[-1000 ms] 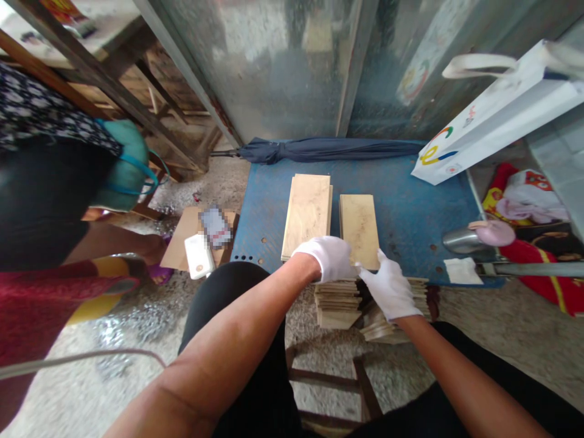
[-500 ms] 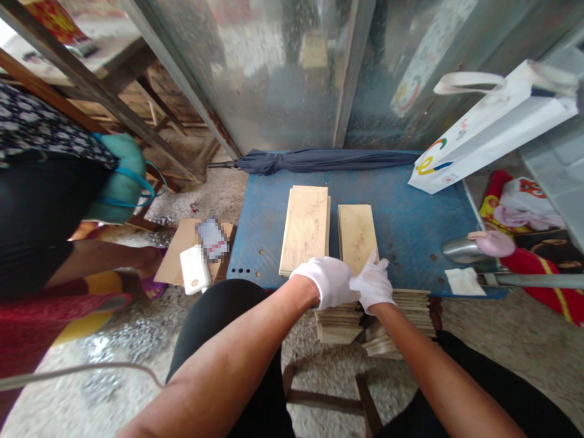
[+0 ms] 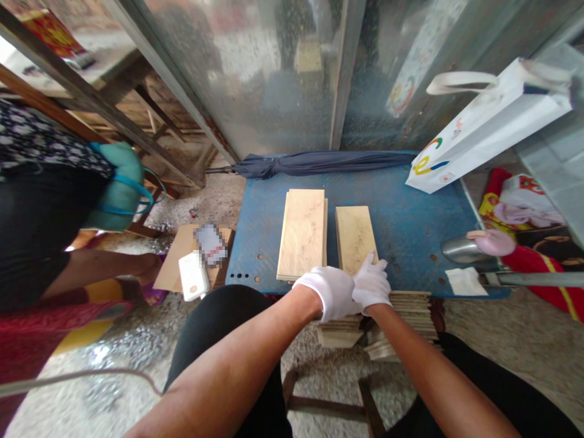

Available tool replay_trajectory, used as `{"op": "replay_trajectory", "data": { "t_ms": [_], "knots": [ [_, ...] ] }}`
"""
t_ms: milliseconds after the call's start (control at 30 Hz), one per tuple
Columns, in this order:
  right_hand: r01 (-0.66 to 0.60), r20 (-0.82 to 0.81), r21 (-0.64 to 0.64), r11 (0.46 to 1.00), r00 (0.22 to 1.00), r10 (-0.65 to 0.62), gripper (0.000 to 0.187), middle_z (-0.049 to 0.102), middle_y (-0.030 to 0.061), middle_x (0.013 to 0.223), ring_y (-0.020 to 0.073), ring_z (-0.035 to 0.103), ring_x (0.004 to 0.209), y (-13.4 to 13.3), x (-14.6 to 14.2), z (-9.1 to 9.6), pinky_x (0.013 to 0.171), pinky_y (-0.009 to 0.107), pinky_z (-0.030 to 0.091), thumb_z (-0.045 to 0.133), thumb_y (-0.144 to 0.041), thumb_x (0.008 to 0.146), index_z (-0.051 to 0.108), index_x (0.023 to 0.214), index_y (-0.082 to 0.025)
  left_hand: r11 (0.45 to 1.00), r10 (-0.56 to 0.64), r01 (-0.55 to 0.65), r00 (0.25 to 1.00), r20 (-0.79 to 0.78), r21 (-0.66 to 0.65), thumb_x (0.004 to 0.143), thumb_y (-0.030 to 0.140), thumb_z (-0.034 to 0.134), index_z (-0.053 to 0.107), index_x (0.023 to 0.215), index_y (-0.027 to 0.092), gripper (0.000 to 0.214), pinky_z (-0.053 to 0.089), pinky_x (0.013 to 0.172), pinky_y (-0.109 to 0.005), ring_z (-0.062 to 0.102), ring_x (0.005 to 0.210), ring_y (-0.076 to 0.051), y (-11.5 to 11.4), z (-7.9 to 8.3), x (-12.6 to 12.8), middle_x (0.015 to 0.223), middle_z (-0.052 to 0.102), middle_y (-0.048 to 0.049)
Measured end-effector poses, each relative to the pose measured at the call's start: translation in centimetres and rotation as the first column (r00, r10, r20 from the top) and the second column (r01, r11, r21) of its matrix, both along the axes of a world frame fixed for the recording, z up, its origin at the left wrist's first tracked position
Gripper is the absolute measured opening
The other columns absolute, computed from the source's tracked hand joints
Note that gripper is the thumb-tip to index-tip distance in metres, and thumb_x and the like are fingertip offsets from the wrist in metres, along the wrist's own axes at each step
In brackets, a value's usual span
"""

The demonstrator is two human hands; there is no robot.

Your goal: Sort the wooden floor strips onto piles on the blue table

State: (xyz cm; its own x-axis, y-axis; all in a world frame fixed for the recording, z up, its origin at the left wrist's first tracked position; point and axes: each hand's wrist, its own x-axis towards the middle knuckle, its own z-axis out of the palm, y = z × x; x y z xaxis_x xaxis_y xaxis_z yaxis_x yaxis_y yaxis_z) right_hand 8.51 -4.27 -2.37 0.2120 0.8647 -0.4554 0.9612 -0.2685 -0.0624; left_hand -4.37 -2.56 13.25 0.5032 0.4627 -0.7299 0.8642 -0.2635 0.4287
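Note:
My right hand, in a white glove, rests at the near right corner of a short stack of thin wooden boards, its visible fingers stretched and apart. Close against it is my left hand, also gloved, by the near end of the same stack; its fingers are turned away and hidden. To the left lies a larger stack of pale wooden boards, flat on the blue table. Below the table edge, more stacked boards sit under my hands, with another pile beside them.
A folded dark umbrella lies along the table's back edge. At the right are a white paper bag, a metal cup and a folded tissue. A white device lies on cardboard at left, near a seated person.
The view has shifted slightly. Both hands stay together at the near end of the smaller stack, with little visible movement; the boards lie as before.

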Motion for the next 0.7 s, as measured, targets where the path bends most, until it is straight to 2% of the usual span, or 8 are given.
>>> {"op": "replay_trajectory", "data": {
  "t_ms": [100, 267, 333, 433, 500, 567, 633, 700],
  "knots": [
    [0.008, 0.077, 0.023, 1.000, 0.997, -0.010, 0.111, 0.040, 0.0231, 0.123, 0.0330, 0.061, 0.093, 0.4, -0.1, 0.7, 0.070, 0.042, 0.054, 0.069, -0.060, 0.062, 0.021, 0.148, -0.009, 1.000, 0.010, -0.011, 1.000, 0.015, 0.017, 0.083, 0.060, 0.045, 0.070, 0.110, 0.011, 0.060, 0.053, 0.078, -0.040, 0.067, 0.098, -0.035, 0.0, -0.3, -0.1, 0.105, 0.070, -0.0196],
    [0.039, 0.025, -0.060, 0.997, 0.999, -0.038, 0.119, 0.044, 0.0226, 0.123, 0.0363, 0.060, 0.102, 1.3, 0.1, 3.1, 0.080, 0.044, 0.052, 0.072, -0.056, 0.056, 0.017, 0.149, -0.009, 0.998, 0.040, -0.043, 0.998, 0.058, 0.046, 0.082, 0.060, 0.045, 0.070, 0.108, 0.014, 0.059, 0.052, 0.076, -0.036, 0.068, 0.094, -0.031, 0.0, -0.4, -0.3, 0.103, 0.071, -0.0177],
    [0.053, -0.046, -0.090, 0.995, 0.997, -0.057, 0.120, 0.046, 0.0243, 0.125, 0.0373, 0.058, 0.109, 1.8, 0.5, 4.3, 0.087, 0.045, 0.050, 0.073, -0.051, 0.057, 0.011, 0.150, -0.007, 0.993, 0.102, -0.108, 0.989, 0.103, 0.055, 0.085, 0.056, 0.044, 0.071, 0.103, 0.015, 0.053, 0.050, 0.075, -0.032, 0.068, 0.090, -0.027, 0.2, -0.5, -0.3, 0.100, 0.072, -0.0146],
    [0.089, -0.241, -0.127, 0.988, 0.963, -0.117, 0.111, 0.055, 0.0244, 0.122, 0.0358, 0.057, 0.112, 2.6, 1.6, 5.7, 0.093, 0.045, 0.047, 0.071, -0.045, 0.063, 0.014, 0.150, -0.005, 0.950, 0.305, -0.313, 0.928, 0.212, 0.007, 0.086, 0.053, 0.044, 0.071, 0.095, 0.016, 0.047, 0.046, 0.069, -0.027, 0.066, 0.083, -0.020, 0.7, -0.9, -0.4, 0.093, 0.072, -0.0093],
    [0.141, -0.471, -0.157, 0.977, 0.859, -0.200, 0.094, 0.062, 0.0191, 0.117, 0.0318, 0.061, 0.108, 2.8, 2.5, 6.4, 0.093, 0.043, 0.048, 0.070, -0.044, 0.066, 0.030, 0.145, -0.011, 0.876, 0.476, -0.478, 0.833, 0.282, -0.068, 0.086, 0.054, 0.044, 0.070, 0.094, 0.015, 0.048, 0.044, 0.063, -0.025, 0.062, 0.075, -0.017, 1.1, -1.3, -0.5, 0.088, 0.071, -0.0071],
    [0.231, -0.699, -0.244, 0.942, 0.631, -0.336, 0.078, 0.065, 0.0130, 0.117, 0.0255, 0.064, 0.104, 2.7, 3.3, 7.0, 0.089, 0.038, 0.051, 0.069, -0.046, 0.069, 0.042, 0.137, -0.018, 0.779, 0.619, -0.611, 0.715, 0.325, -0.140, 0.087, 0.055, 0.041, 0.069, 0.097, 0.015, 0.049, 0.041, 0.057, -0.024, 0.058, 0.067, -0.014, 1.5, -1.7, -0.6, 0.083, 0.069, -0.0059],
    [0.301, -0.799, -0.377, 0.876, 0.373, -0.472, 0.071, 0.065, 0.0090, 0.118, 0.0198, 0.066, 0.098, 2.2, 4.0, 7.6, 0.082, 0.032, 0.054, 0.069, -0.047, 0.071, 0.046, 0.132, -0.022, 0.689, 0.713, -0.703, 0.613, 0.339, -0.176, 0.087, 0.054, 0.041, 0.067, 0.100, 0.014, 0.050, 0.040, 0.055, -0.024, 0.055, 0.064, -0.013, 1.7, -2.1, -0.5, 0.080, 0.067, -0.0054],
    [0.340, -0.800, -0.473, 0.813, 0.222, -0.558, 0.069, 0.067, 0.0066, 0.116, 0.0174, 0.067, 0.093, 1.5, 4.4, 8.3, 0.078, 0.029, 0.056, 0.071, -0.047, 0.070, 0.048, 0.130, -0.024, 0.633, 0.756, -0.755, 0.554, 0.348, -0.173, 0.086, 0.055, 0.044, 0.066, 0.099, 0.013, 0.049, 0.039, 0.055, -0.024, 0.053, 0.064, -0.012, 1.9, -2.4, -0.3, 0.080, 0.065, -0.0056]
  ]
}}
